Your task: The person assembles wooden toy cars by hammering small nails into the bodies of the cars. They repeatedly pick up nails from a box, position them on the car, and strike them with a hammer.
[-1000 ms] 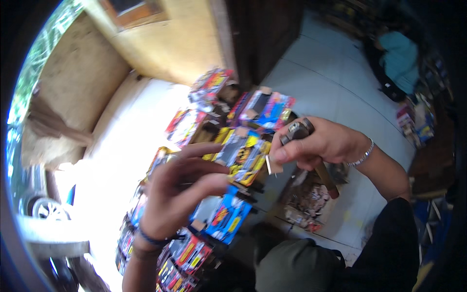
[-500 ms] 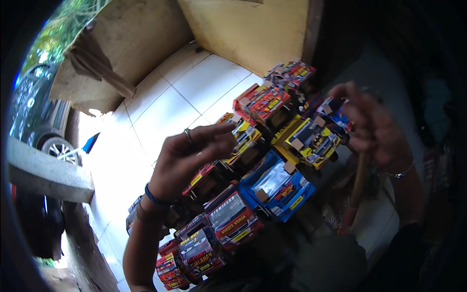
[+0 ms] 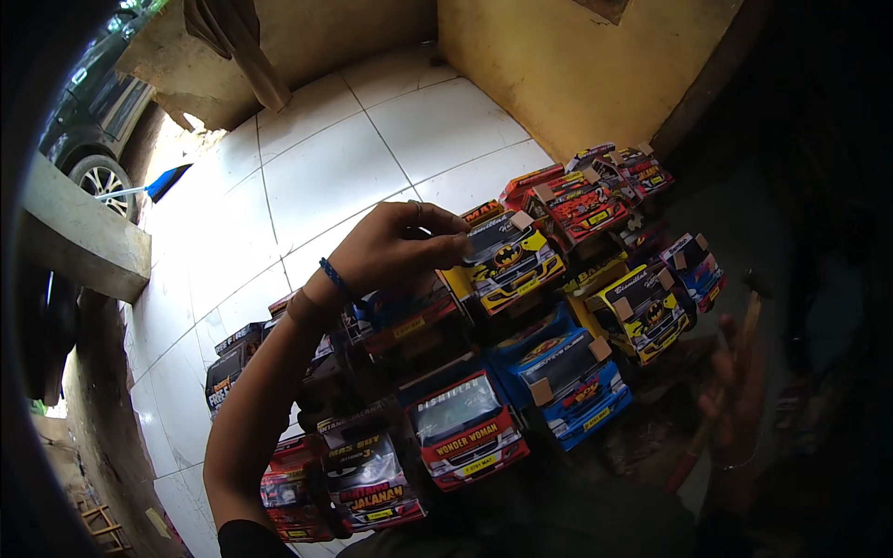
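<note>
My left hand [image 3: 400, 246] reaches over the rows of toy trucks, thumb and forefinger pinched beside the windshield of a yellow-and-black truck [image 3: 512, 265]. Whatever sits in the pinch is too small to make out. In the shadow on the right, my right hand [image 3: 739, 395] is closed round a hammer [image 3: 752, 312] with a wooden handle, its head pointing up. Between the hands stand a blue truck [image 3: 567, 386] and another yellow-and-black truck [image 3: 646, 312]. Small brown squares [image 3: 541, 391] stick to several windshields. Nearer to me is a red truck [image 3: 465, 423].
More toy trucks crowd the white tiled floor [image 3: 326, 153], including a red one [image 3: 586, 205] at the far right. A yellow wall [image 3: 558, 70] rises behind them. To the left are a concrete ledge [image 3: 88, 228], a blue dustpan-like piece [image 3: 169, 182] and a parked car [image 3: 93, 102].
The view has shifted. My left hand has come up to the yellow-and-black truck's windshield. My right hand has dropped lower and farther right with the hammer, whose head now shows.
</note>
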A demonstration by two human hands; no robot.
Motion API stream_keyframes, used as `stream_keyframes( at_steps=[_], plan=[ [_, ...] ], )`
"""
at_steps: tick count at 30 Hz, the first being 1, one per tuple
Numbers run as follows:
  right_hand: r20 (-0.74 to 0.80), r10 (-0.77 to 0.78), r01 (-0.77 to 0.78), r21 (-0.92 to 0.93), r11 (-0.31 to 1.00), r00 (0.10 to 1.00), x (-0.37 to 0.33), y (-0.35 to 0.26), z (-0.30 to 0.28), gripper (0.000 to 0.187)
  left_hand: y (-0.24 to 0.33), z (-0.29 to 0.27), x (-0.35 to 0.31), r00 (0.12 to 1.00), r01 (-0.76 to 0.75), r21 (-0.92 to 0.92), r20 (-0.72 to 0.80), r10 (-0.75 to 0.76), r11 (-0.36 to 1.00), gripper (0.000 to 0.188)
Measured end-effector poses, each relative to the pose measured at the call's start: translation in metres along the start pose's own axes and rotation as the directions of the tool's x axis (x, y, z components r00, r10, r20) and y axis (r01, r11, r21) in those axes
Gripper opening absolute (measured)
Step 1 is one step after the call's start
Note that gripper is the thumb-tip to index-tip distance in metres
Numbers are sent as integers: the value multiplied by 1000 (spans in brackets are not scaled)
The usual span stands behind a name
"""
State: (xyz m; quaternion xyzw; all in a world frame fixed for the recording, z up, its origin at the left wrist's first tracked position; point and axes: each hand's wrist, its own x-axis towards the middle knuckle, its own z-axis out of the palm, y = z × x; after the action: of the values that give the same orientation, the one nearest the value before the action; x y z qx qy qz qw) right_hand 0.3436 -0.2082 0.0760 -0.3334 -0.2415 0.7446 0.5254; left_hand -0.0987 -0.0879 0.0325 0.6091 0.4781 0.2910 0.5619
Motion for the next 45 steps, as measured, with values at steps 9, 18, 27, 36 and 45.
stream_keyframes(
  at_steps=[9, 18, 27, 36, 45],
  plan=[
    [-244, 4, 3, 25, 1000, 970, -47, 28, -18, 49, -3, -8, 17, 995, -75, 185, 76, 62, 980, 37],
    [-85, 65, -83, -232, 969, 994, -54, 33, -12, 54, -16, -10, 20, 990, -113, 50, 87, 109, 992, 36],
    [96, 155, -78, -547, 834, 983, -25, 26, 16, 63, -20, -13, 22, 986, -144, 146, 111, 128, 979, 33],
    [92, 143, -49, -655, 754, 985, -2, 25, 44, 71, -27, -15, 24, 986, -148, 109, 99, 137, 983, 32],
    [-35, 161, -128, -779, 614, 986, 26, 30, 76, 67, -32, -15, 29, 985, -136, 29, 115, 132, 990, 31]
  ],
)
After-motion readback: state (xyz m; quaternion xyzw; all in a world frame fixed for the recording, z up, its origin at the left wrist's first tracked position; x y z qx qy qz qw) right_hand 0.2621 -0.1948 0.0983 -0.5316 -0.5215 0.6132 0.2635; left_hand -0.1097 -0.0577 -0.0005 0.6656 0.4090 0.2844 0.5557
